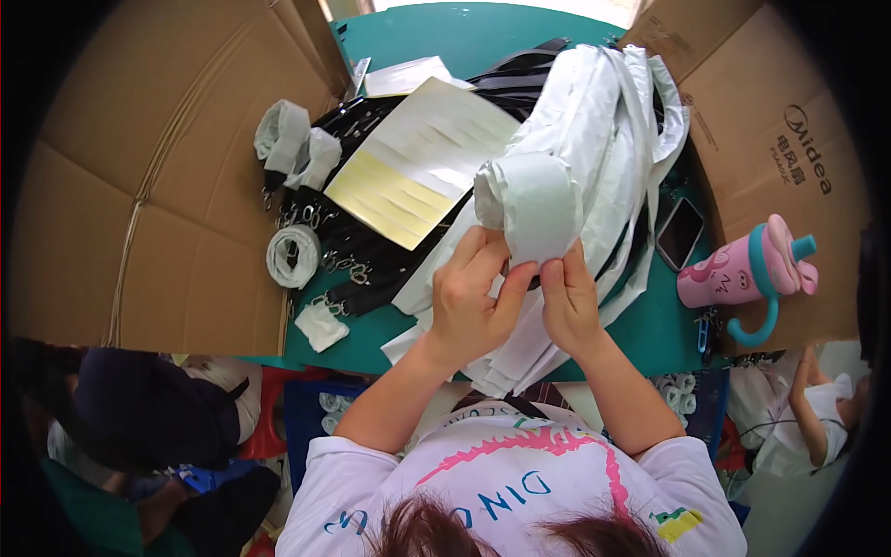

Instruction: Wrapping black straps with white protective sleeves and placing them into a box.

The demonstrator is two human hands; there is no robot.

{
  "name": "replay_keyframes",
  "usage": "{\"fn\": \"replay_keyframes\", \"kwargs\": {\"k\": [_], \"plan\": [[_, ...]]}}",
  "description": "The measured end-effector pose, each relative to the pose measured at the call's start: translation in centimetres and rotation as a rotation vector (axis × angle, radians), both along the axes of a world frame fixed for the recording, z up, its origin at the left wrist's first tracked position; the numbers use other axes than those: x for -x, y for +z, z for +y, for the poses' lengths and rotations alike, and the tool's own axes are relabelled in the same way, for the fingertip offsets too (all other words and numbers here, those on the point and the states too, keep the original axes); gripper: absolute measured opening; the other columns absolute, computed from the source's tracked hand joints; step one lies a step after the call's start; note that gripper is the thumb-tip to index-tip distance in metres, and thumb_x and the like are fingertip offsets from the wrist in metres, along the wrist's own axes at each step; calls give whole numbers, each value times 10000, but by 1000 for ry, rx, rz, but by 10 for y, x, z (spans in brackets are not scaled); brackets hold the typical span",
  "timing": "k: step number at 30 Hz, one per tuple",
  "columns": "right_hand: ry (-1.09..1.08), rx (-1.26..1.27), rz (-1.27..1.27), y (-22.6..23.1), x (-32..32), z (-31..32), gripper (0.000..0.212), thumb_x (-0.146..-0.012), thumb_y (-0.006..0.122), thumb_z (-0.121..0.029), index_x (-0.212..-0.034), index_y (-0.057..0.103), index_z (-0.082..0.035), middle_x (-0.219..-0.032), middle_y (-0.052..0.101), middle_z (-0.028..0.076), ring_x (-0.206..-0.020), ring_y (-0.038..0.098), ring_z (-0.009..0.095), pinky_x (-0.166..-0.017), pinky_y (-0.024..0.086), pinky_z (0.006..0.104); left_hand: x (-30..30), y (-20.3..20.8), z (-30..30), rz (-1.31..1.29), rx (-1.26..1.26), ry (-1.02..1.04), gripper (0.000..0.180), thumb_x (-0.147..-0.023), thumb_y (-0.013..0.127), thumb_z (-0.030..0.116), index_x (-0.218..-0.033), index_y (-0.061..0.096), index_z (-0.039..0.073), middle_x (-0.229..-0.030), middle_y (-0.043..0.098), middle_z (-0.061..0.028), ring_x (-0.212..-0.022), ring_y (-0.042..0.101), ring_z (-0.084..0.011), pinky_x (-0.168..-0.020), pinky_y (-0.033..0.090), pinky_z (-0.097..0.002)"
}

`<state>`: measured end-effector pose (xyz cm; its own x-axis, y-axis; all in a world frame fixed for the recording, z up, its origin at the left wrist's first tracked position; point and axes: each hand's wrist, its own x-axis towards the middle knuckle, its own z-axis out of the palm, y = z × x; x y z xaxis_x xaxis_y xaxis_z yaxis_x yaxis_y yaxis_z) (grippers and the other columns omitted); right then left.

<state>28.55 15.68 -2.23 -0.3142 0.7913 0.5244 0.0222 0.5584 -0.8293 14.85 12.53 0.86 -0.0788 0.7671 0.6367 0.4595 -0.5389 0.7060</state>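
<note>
A white roll of wide, flat strip [543, 206] is held up before me at the middle of the table. My left hand [471, 295] is closed on the lower left of its edge, thumb and fingers pinching. My right hand [568, 299] pinches the same lower edge from the right, its thumb close to the left one. Beneath and behind lies a long heap of white strips [594, 97], its near ends fanned out under my wrists. Left of the roll, a white and yellow sheet of labels [418, 153] rests on black straps with metal clasps [367, 290].
Smaller white rolls [293, 256] and a crumpled white piece [321, 326] lie at the left. Cardboard boxes [213, 186] wall both sides of the green table [362, 345]. At right are a phone [680, 233] and a pink cup [733, 271]. Other people sit at both sides.
</note>
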Motion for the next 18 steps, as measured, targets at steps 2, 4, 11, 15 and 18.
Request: {"fn": "replay_keyframes", "kwargs": {"k": [2, 4, 11, 15, 18], "plan": [[-50, 50, -11, 7, 16, -3, 323, -938, 474, -178, -1221, 492, -23, -1209, 429, 129, -1015, 500, 240, -777, 467, 288, 16, 0, 5, 164, -115, 117, 144, -731, 672, 62, -833, 585, 10, -731, 533, -95, -535, 536, -259, -464, 421, -340], [-113, 98, -24, 15, 20, -5, 338, -933, 488, -192, -1235, 490, -39, -1254, 404, 124, -1059, 499, 238, -782, 486, 290, 39, 5, 0, 332, -99, 273, 134, -739, 673, 100, -817, 584, 38, -737, 542, -89, -557, 553, -262, -470, 428, -348], [-84, 291, -7, 5, -26, 11, 315, -914, 532, -190, -1186, 525, -33, -1263, 426, 104, -1029, 533, 166, -760, 481, 268, 156, 12, -18, 888, 133, 998, 203, -870, 544, 261, -812, 572, 69, -851, 546, -93, -759, 588, -282, -576, 473, -402], [-119, 281, -50, 3, -36, 10, 203, -886, 576, -176, -1038, 621, -49, -1148, 502, 88, -975, 558, 167, -737, 505, 260, 184, -5, -8, 1053, 368, 1029, 213, -882, 522, 252, -826, 576, 53, -898, 555, -112, -809, 588, -298, -623, 482, -408], [-89, 248, -92, 6, -37, 9, 181, -886, 574, -162, -1009, 624, -39, -1136, 511, 82, -968, 553, 148, -744, 486, 249, 211, -35, 11, 1136, 566, 903, 224, -878, 522, 241, -822, 570, 30, -933, 560, -141, -842, 583, -329, -663, 479, -442]]}}
